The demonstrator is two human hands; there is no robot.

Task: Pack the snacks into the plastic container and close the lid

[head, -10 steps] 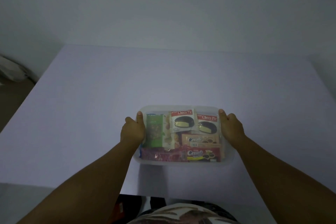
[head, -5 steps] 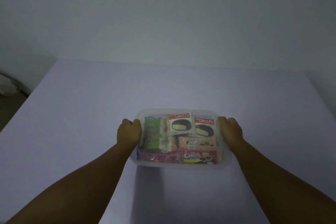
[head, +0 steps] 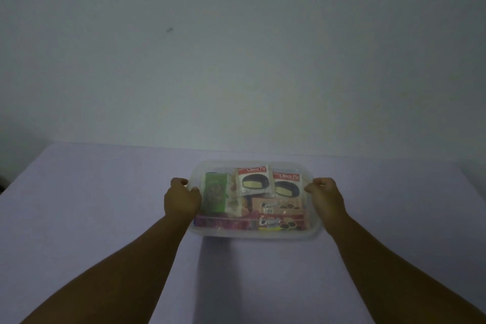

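A pale lilac table point(head: 105, 218) carries a clear rectangular plastic container point(head: 314, 229) near its middle, lid on, with snack packets inside: two white Choco Pie wrappers point(head: 252, 180), a green packet point(head: 215, 196). The left hand point(head: 181, 200) and right hand point(head: 326, 198), fingers curled, grip its opposite short sides.

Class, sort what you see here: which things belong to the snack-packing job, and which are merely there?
Part of the job:
plastic container
clear lid
two Choco Pie packs
green snack pack
cookie packs
left hand
right hand

Merely there:
table
wall
dark mark on the wall
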